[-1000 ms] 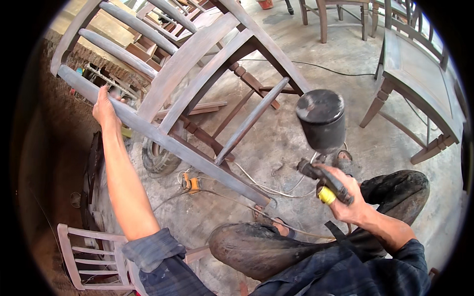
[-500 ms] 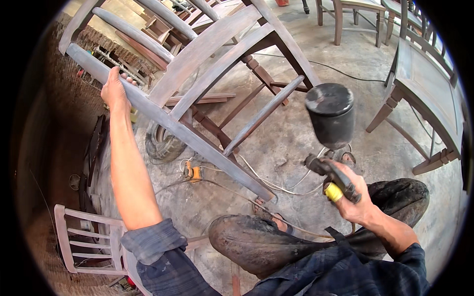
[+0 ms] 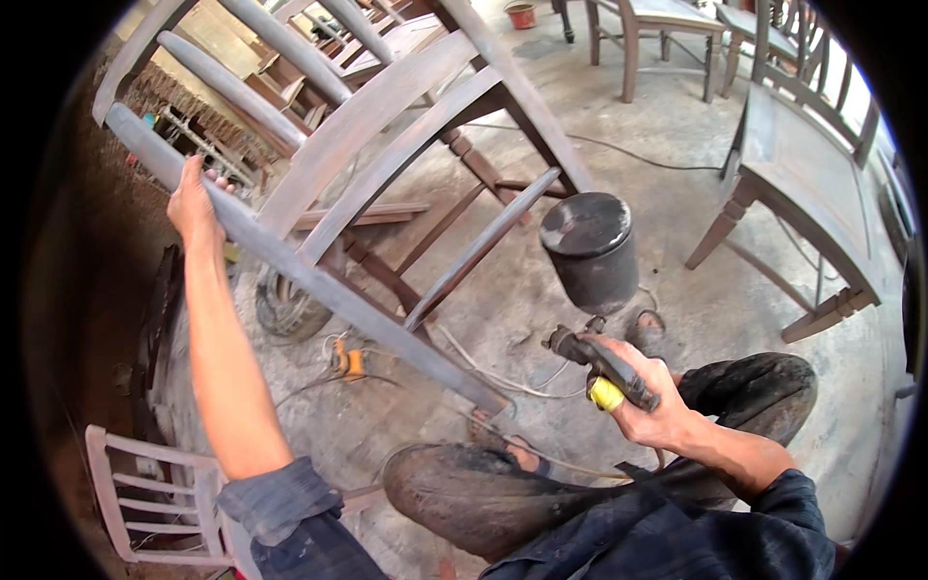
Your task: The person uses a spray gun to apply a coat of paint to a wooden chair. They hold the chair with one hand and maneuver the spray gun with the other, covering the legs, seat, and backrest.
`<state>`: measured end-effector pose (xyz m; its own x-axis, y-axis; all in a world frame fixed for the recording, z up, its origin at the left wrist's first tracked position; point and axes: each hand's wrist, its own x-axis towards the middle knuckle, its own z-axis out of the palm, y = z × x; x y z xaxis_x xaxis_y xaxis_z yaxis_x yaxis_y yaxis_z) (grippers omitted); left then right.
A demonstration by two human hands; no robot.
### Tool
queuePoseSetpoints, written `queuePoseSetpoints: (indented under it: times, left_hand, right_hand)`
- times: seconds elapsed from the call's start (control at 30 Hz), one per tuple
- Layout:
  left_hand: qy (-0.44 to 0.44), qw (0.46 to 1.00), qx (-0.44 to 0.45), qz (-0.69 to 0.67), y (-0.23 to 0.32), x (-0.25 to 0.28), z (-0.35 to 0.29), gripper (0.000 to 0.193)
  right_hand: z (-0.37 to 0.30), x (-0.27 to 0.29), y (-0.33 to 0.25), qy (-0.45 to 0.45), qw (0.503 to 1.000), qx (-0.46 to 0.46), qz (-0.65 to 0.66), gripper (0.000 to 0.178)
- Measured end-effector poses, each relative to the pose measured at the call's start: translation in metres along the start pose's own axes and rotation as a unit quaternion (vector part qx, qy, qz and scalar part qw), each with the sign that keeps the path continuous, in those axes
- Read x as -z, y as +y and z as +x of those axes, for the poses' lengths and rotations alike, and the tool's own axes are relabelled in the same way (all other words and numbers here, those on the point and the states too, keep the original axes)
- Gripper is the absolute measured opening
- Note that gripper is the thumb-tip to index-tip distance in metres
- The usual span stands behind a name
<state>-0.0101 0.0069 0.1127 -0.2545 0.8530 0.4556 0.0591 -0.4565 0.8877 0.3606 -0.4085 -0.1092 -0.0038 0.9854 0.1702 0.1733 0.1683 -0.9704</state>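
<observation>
The chair tilts in front of the person, over the left and middle of the view, above the concrete floor. Its slats and long side post are a dull grey-brown, with a whitish haze and faint reddish patches; the turned legs and the undersides are a darker, warmer brown. One stretcher is greyish on top and brown below. The rounded back bars run side by side toward the upper edge.

The left hand grasps the post near its upper end, its fingers curled over to the far side, with only the tips showing. The right hand has its fingers wrapped around the handle of a spray gun, which is dark and scuffed, with yellow wrapping. A black cup sits above it, its lid smeared with pale grey.

The upper edge cuts off part of the chair. The right palm covers much of the handle, and whether a finger presses the trigger cannot be told. The chair's post partly hides a tyre; the clutter behind the back bars is hard to make out.
</observation>
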Motion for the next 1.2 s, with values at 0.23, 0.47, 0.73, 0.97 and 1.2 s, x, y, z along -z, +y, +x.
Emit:
queuePoseSetpoints:
  times: [0.23, 0.47, 0.73, 0.97, 1.2]
  left_hand:
    - [0.000, 1.000, 0.004, 0.004, -0.004, 0.003, -0.004, 0.026]
    - [0.004, 1.000, -0.015, 0.002, -0.001, -0.003, -0.015, 0.028]
    - [0.069, 0.997, -0.016, -0.003, 0.026, -0.006, -0.125, 0.028]
    - [0.126, 0.991, -0.048, -0.023, 0.045, -0.030, -0.212, 0.034]
    - [0.103, 0.990, -0.088, 0.025, 0.029, -0.090, -0.242, 0.040]
  right_hand:
    - [0.002, 0.037, 0.020, 0.202, 0.979, -0.027, 0.005, 0.044]
    - [0.005, 0.051, 0.014, 0.220, 0.974, -0.004, 0.053, 0.043]
    - [0.003, 0.082, -0.008, 0.251, 0.964, -0.089, 0.018, 0.037]
    - [-0.018, 0.079, 0.037, 0.240, 0.968, -0.049, -0.064, 0.046]
    - [-0.007, 0.074, 0.039, 0.255, 0.965, -0.049, -0.043, 0.040]
